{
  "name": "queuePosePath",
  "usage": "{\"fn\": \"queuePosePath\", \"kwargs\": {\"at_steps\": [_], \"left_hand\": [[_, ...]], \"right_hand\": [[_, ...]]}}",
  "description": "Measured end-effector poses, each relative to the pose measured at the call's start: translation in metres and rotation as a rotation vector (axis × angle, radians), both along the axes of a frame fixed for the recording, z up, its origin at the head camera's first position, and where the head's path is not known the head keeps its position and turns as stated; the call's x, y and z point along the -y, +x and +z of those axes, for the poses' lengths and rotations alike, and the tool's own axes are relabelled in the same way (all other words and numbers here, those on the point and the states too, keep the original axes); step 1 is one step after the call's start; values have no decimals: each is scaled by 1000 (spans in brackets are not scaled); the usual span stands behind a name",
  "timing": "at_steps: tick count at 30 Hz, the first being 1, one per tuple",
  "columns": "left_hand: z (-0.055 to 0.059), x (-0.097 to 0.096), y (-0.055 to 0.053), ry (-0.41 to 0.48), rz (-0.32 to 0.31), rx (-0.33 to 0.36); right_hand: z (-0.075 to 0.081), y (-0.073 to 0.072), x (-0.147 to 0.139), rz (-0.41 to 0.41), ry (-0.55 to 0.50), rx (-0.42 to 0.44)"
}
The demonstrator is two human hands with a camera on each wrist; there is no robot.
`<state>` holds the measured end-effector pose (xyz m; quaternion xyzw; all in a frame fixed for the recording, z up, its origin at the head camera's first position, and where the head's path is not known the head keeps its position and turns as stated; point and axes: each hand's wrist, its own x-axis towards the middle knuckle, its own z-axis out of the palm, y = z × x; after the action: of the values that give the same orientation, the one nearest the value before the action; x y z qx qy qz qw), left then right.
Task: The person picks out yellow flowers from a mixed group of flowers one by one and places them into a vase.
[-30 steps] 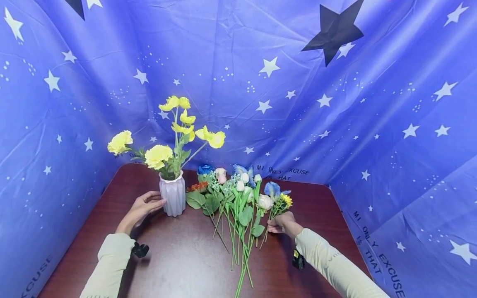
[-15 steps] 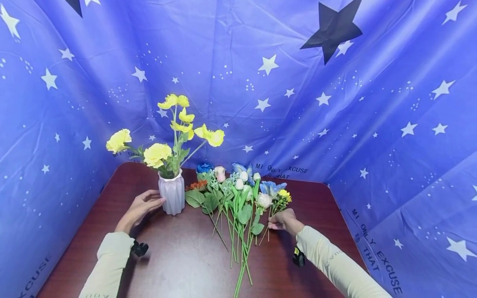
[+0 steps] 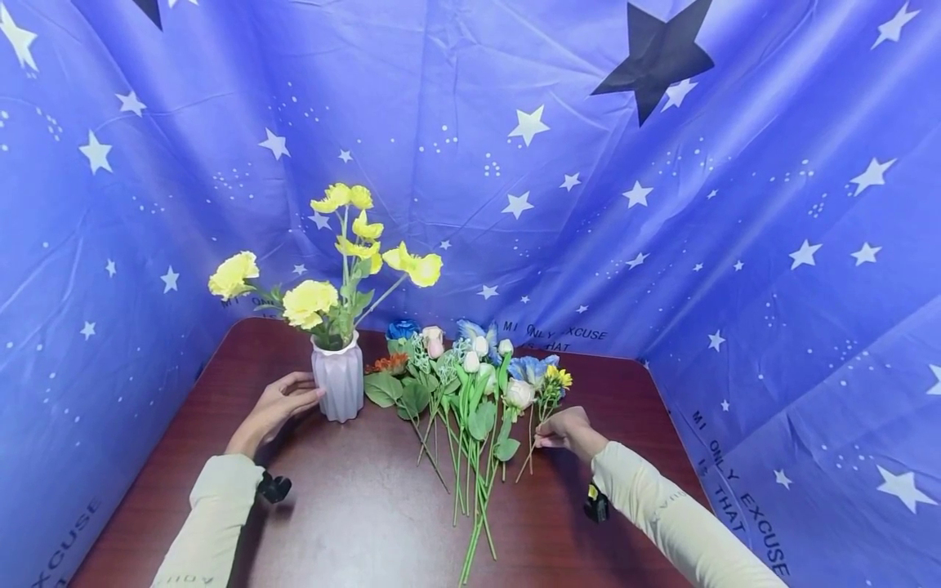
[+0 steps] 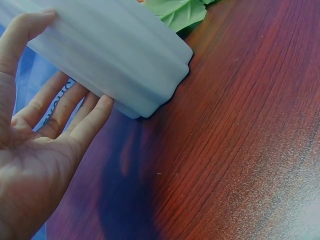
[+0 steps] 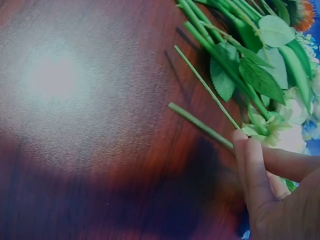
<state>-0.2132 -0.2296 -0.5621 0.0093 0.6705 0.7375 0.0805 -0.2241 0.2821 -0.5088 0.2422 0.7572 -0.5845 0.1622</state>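
Observation:
A pale lilac fluted vase [image 3: 339, 384] stands upright at the left of the table, holding several yellow flowers [image 3: 310, 304]. My left hand [image 3: 281, 405] is beside it, its fingertips touching the vase's left side. Thumb and fingers lie loosely along the vase wall [image 4: 125, 55] in the left wrist view. At the right of the loose flowers, my right hand [image 3: 568, 430] pinches the stem of a small yellow flower [image 3: 560, 376]. A thick green stem [image 5: 200, 125] runs into those fingers in the right wrist view; a thinner stem [image 5: 205, 85] passes close by the fingertips.
Mid-table lie several loose flowers: white tulips [image 3: 472, 361], a pale rose [image 3: 519, 394], blue blooms [image 3: 532, 369], a pink rose [image 3: 432, 341] and an orange flower [image 3: 390, 363]. Their green stems [image 3: 479, 523] spread towards the front. A blue star-patterned cloth [image 3: 441, 98] surrounds the dark table [image 3: 323, 498].
My right hand has shifted slightly right, and the yellow flower has tilted more upright, apart from the blue bloom lying beside it. The left hand and vase stay put.

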Motion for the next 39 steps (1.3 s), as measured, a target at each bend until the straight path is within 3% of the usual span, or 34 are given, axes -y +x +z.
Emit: {"fn": "queuePosePath", "kwargs": {"at_steps": [7, 18, 23, 33, 39], "left_hand": [[0, 1, 0, 15, -6, -3], [-1, 1, -1, 22, -3, -4], [0, 1, -1, 0, -3, 5], [-1, 0, -1, 20, 2, 2], [0, 0, 0, 3, 3, 3]], "right_hand": [[14, -5, 1, 17, -43, -22], [49, -18, 3, 51, -223, -37], [64, -20, 2, 72, -250, -79], [103, -32, 2, 312, -177, -102], [132, -40, 2, 517, -81, -104]]}}
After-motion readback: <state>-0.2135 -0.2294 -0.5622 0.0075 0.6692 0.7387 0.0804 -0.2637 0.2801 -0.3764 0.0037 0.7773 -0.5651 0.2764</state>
